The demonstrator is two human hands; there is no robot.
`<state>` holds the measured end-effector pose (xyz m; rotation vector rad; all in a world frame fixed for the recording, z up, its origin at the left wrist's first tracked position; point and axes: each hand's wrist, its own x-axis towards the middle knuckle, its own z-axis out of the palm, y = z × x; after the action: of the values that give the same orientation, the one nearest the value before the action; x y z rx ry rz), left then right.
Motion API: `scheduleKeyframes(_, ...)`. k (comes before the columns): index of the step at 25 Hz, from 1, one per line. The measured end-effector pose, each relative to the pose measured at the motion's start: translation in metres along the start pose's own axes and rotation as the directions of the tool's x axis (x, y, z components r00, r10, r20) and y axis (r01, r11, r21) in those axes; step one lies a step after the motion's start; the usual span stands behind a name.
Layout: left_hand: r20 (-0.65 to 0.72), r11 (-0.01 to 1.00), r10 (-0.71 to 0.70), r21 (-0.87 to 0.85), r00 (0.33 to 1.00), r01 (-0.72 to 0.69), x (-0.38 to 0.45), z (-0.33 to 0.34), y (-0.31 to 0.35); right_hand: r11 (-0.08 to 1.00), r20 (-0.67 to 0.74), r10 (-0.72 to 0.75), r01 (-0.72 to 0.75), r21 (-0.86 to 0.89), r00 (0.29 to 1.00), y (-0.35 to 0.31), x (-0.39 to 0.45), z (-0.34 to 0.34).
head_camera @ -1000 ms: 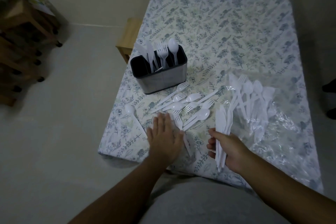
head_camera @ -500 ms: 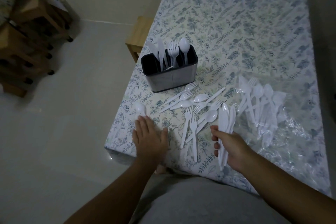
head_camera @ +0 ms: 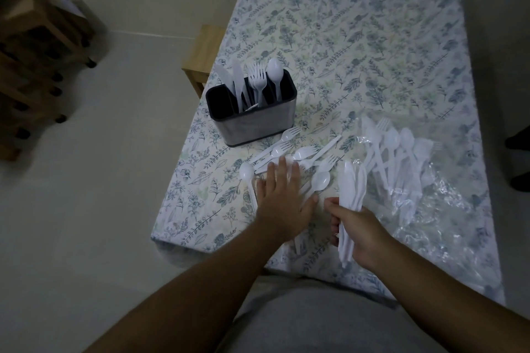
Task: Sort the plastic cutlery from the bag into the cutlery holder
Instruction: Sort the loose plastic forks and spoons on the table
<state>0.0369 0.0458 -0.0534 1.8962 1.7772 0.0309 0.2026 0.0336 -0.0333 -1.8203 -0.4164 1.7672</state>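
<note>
- While the right hand (head_camera: 362,233) gripped a bunch of white plastic knives (head_camera: 352,198), the left hand (head_camera: 282,200) lay flat, fingers straight, on loose white plastic forks and spoons (head_camera: 304,159).
- Clear plastic bag (head_camera: 424,195) to the right, cutlery still on it.
- Beyond: steel-sided black cutlery holder (head_camera: 252,113), partly filled.

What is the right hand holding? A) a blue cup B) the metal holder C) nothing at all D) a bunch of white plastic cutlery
D: the right hand grips a bundle of white plastic cutlery, while the cutlery holder stands apart on the table, untouched.
</note>
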Motion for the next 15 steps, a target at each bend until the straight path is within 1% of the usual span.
scheduleKeyframes(1, 0.032, 1.000, -0.014, 0.013, 0.999, 0.013, 0.005, 0.001, 0.004, 1.000, -0.003, -0.005, 0.005, 0.003, 1.000, 0.000, 0.000, -0.002)
scheduleKeyframes(2, 0.057, 0.999, 0.007, 0.047, 0.998, -0.010, 0.007, 0.003, 0.006, 1.000, -0.005, -0.007, 0.007, 0.003, 1.000, 0.000, -0.001, -0.004)
scheduleKeyframes(4, 0.079, 0.990, 0.088, 0.102, 0.993, -0.096, 0.004, 0.008, 0.007, 1.000, -0.004, -0.011, 0.011, 0.001, 1.000, -0.001, -0.003, -0.007)
scheduleKeyframes(6, 0.079, 0.984, 0.132, 0.112, 0.988, -0.140, -0.002, 0.013, 0.005, 1.000, 0.000, -0.011, 0.011, 0.020, 1.000, -0.001, -0.005, -0.010)
scheduleKeyframes(9, 0.049, 0.987, 0.096, 0.122, 0.994, -0.101, -0.005, 0.018, -0.004, 0.999, -0.001, 0.003, -0.002, 0.054, 1.000, -0.001, -0.008, -0.013)
scheduleKeyframes(12, 0.022, 0.999, 0.031, 0.024, 0.999, -0.031, -0.001, 0.006, -0.015, 0.998, 0.009, 0.025, -0.026, 0.060, 1.000, -0.001, -0.008, -0.013)
scheduleKeyframes(14, -0.069, 0.998, 0.012, -0.064, 0.998, -0.017, -0.004, -0.005, -0.020, 0.994, 0.033, 0.034, -0.038, 0.099, 0.999, -0.002, -0.008, -0.011)
scheduleKeyframes(15, -0.137, 0.994, -0.033, -0.105, 0.990, 0.018, -0.008, -0.008, -0.022, 0.993, 0.045, 0.035, -0.040, 0.112, 0.998, -0.003, -0.008, -0.009)
